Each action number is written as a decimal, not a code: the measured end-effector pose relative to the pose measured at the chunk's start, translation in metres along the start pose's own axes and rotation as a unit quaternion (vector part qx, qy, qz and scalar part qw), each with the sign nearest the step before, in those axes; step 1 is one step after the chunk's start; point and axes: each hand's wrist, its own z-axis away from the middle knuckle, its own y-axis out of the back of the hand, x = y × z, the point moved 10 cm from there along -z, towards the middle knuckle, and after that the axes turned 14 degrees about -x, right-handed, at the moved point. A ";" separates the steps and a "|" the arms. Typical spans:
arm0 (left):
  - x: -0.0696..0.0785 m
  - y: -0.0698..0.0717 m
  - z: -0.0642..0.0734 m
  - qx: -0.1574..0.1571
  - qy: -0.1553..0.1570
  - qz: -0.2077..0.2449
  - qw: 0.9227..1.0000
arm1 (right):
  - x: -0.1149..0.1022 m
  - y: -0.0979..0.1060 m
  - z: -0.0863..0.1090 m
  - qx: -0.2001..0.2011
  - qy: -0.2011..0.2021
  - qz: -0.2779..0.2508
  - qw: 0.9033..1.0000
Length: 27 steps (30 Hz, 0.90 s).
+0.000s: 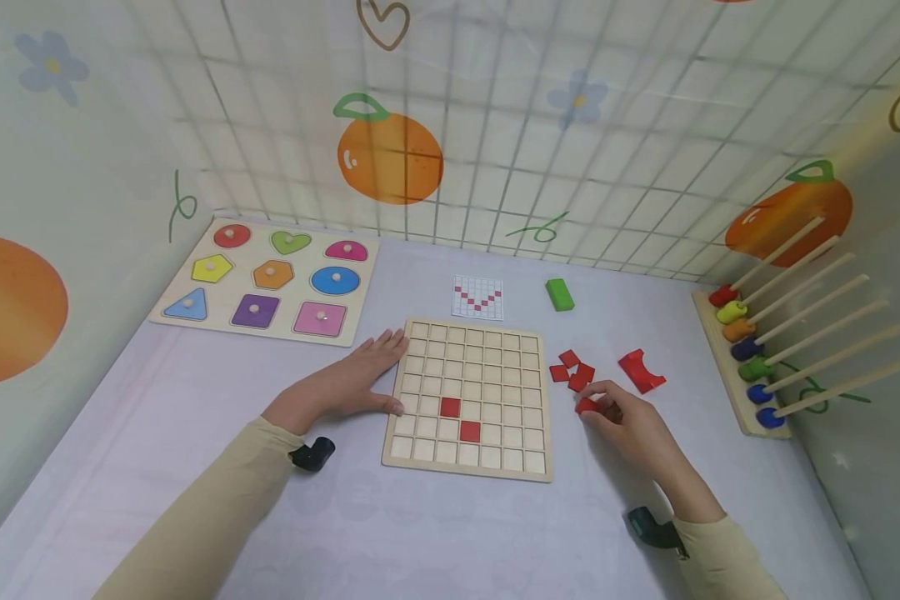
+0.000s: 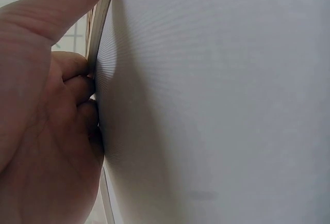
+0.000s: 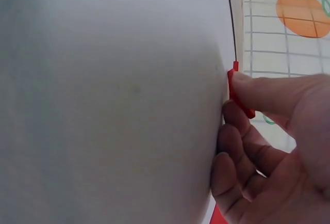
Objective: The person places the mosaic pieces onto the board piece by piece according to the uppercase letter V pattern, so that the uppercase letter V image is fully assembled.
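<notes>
Right hand (image 1: 630, 421): pinching a red square tile (image 1: 587, 406) between thumb and finger, other fingers curled, just right of the wooden grid board (image 1: 492, 362). Cannot tell whether tile in contact with table. Left hand (image 1: 356, 379): fingers extended, thumb spread apart, at the board's left edge.

On the board: two red tiles (image 1: 450, 407) seated in lower-half cells, diagonal neighbours, corner to corner. Between board and red notched block (image 1: 640, 372): loose red tiles (image 1: 581, 377) in a small cluster, just beyond the pinched one.

Behind the board: pattern card (image 1: 478, 297) with red squares in a V; green rectangular block (image 1: 560, 295) to its right. Far left: knobbed shape puzzle (image 1: 302, 292), nine coloured pieces in place. Far right: wooden peg rack (image 1: 726, 358), seven slanting pegs, coloured beads at their bases. Beige sleeves (image 1: 217, 492) on both arms.
</notes>
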 end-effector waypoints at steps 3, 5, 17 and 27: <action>0.000 0.000 0.000 0.000 0.000 0.001 1.000 | 0.000 0.000 0.000 0.001 -0.001 -0.005 1.000; 0.000 0.000 0.000 0.001 0.000 0.002 1.000 | 0.000 0.000 0.000 0.003 -0.001 -0.010 1.000; 0.000 0.000 0.000 0.000 0.002 0.003 1.000 | -0.006 -0.001 -0.002 0.014 0.011 -0.035 0.999; 0.000 0.000 0.000 0.001 0.003 0.003 1.000 | -0.015 0.001 -0.004 0.026 0.025 -0.053 0.998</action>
